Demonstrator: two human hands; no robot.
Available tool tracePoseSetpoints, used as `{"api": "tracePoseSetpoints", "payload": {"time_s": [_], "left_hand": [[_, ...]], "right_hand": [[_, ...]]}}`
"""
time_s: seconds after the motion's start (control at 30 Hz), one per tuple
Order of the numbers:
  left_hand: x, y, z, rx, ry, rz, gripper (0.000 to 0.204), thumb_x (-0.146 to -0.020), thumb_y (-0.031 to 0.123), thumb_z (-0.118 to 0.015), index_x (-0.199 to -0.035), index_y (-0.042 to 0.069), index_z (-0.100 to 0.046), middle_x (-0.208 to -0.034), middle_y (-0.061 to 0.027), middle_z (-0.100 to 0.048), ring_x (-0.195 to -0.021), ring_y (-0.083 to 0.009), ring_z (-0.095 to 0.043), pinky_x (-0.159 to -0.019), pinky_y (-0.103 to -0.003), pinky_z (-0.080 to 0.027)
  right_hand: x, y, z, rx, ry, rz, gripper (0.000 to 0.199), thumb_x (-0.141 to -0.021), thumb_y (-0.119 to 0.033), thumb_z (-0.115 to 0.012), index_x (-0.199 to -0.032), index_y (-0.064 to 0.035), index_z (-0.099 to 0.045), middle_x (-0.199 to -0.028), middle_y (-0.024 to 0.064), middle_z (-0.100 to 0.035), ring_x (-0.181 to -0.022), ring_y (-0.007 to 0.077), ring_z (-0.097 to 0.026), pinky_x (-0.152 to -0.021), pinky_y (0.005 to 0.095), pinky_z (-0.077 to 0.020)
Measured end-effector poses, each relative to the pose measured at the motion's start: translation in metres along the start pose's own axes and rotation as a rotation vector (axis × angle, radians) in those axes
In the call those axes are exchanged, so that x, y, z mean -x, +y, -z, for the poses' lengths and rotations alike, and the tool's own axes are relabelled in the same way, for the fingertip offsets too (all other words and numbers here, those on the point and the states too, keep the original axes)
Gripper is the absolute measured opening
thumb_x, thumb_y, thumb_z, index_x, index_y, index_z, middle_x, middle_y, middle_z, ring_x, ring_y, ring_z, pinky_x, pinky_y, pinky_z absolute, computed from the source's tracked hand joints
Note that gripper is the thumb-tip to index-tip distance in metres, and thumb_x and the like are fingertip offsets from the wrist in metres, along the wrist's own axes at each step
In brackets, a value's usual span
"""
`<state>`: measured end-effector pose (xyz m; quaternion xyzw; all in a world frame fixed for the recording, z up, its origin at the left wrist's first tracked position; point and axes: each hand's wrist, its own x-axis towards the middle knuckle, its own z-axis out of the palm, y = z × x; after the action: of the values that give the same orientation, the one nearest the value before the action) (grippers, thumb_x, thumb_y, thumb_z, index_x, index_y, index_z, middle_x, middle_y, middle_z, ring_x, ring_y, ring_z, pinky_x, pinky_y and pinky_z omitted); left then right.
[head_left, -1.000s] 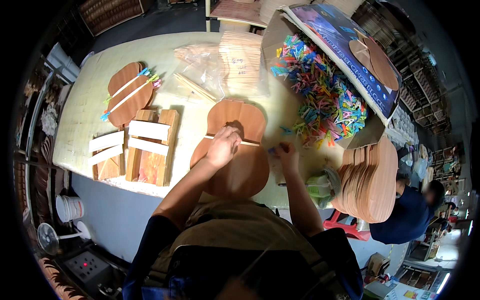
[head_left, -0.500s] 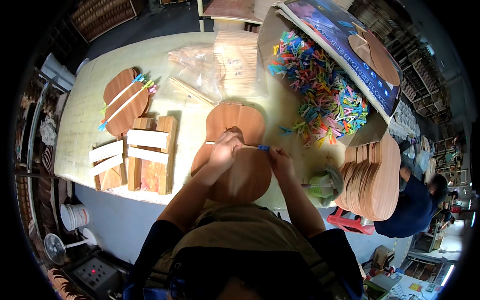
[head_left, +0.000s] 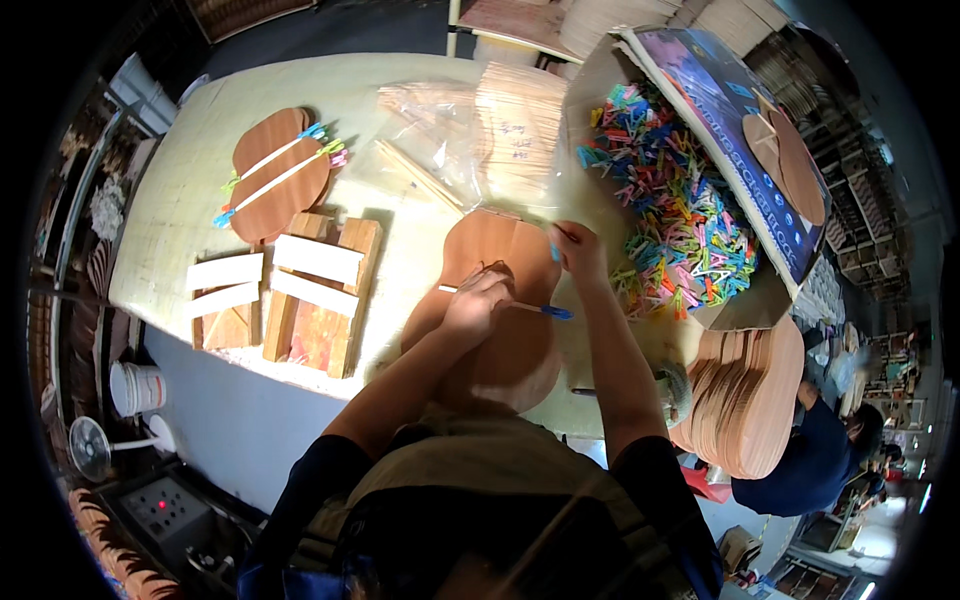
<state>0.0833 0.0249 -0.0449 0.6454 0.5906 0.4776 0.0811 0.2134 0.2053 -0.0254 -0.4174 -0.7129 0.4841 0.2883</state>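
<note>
A brown guitar-shaped wooden board [head_left: 500, 370] lies in front of me on the table. Across its waist runs a thin pale wooden strip [head_left: 524, 307], clipped at its right end by a dark blue clothespin [head_left: 557, 313]. My left hand [head_left: 478, 300] presses on the strip with curled fingers and covers its middle. Off the board's upper right edge, my right hand [head_left: 580, 250] is closed on a light blue clothespin [head_left: 555, 250], which is slightly blurred.
An open cardboard box [head_left: 745, 322] of colourful clothespins [head_left: 690, 230] stands at right, near stacked guitar-shaped boards [head_left: 755, 400]. Left are a clipped board [head_left: 275, 190] and wooden blocks with white strips [head_left: 315, 260]. Bundled wooden strips [head_left: 515, 125] lie behind. A co-worker [head_left: 800, 465] is at far right.
My right hand has left the dark blue clothespin at the strip's end and moved up the board's right edge, now with a light blue one. My left hand stays on the strip. The view has shifted.
</note>
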Motion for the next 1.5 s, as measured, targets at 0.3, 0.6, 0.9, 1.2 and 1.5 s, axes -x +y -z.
{"api": "tracePoseSetpoints", "payload": {"time_s": [0.3, 0.6, 0.9, 1.2, 1.5], "left_hand": [[0.012, -0.01, -0.011, 0.182, 0.016, 0.14, 0.016, -0.074, 0.007, -0.054, -0.088, 0.002, -0.06, -0.086, -0.0164, -0.061, -0.087, -0.0336, -0.057, -0.075, -0.042, -0.045], [0.002, 0.004, 0.01, 0.063, -0.071, 0.094, 0.009, -0.075, 0.006, -0.056, -0.083, 0.004, -0.059, -0.091, -0.0126, -0.059, -0.09, -0.0324, -0.056, -0.081, -0.041, -0.043], [-0.001, -0.013, 0.009, 0.014, -0.026, 0.046, 0.014, -0.069, -0.003, -0.061, -0.08, 0.006, -0.059, -0.099, -0.0101, -0.059, -0.094, -0.0314, -0.055, -0.082, -0.039, -0.045], [0.015, 0.017, 0.095, -0.002, 0.144, 0.18, 0.023, -0.077, -0.002, -0.059, -0.099, 0.003, -0.06, -0.109, -0.0157, -0.058, -0.102, -0.0346, -0.055, -0.089, -0.038, -0.044], [0.163, -0.095, 0.247, 0.172, 1.214, 0.675, 0.021, -0.087, 0.004, -0.056, -0.108, 0.0, -0.052, -0.089, -0.0042, -0.055, -0.074, -0.0106, -0.053, -0.068, -0.023, -0.045]], "right_hand": [[0.001, -0.067, -0.168, -0.022, -0.819, -0.252, 0.014, -0.077, -0.015, -0.069, -0.085, -0.0036, -0.067, -0.061, -0.0004, -0.057, -0.051, 0.0082, -0.05, -0.045, 0.0234, -0.0414], [0.019, -0.103, -0.066, -0.113, -0.339, 0.096, 0.03, -0.079, -0.018, -0.066, -0.106, -0.0041, -0.06, -0.097, 0.0082, -0.061, -0.087, 0.0184, -0.057, -0.077, 0.0298, -0.0457], [0.061, 0.122, 0.08, 1.197, 0.423, -0.032, 0.042, -0.077, -0.036, -0.059, -0.116, -0.0213, -0.058, -0.124, 0.0127, -0.05, -0.119, 0.0297, -0.041, -0.093, 0.0554, -0.034], [0.117, 0.047, 0.021, 1.022, 0.484, 0.092, 0.04, -0.077, -0.036, -0.061, -0.111, -0.0143, -0.058, -0.115, 0.0142, -0.052, -0.112, 0.0333, -0.045, -0.091, 0.0529, -0.0352], [0.138, 0.071, 0.022, 0.934, 0.147, 0.026, 0.041, -0.087, -0.04, -0.052, -0.106, -0.0034, -0.051, -0.104, 0.0233, -0.054, -0.086, 0.0427, -0.057, -0.073, 0.0522, -0.0452]]}}
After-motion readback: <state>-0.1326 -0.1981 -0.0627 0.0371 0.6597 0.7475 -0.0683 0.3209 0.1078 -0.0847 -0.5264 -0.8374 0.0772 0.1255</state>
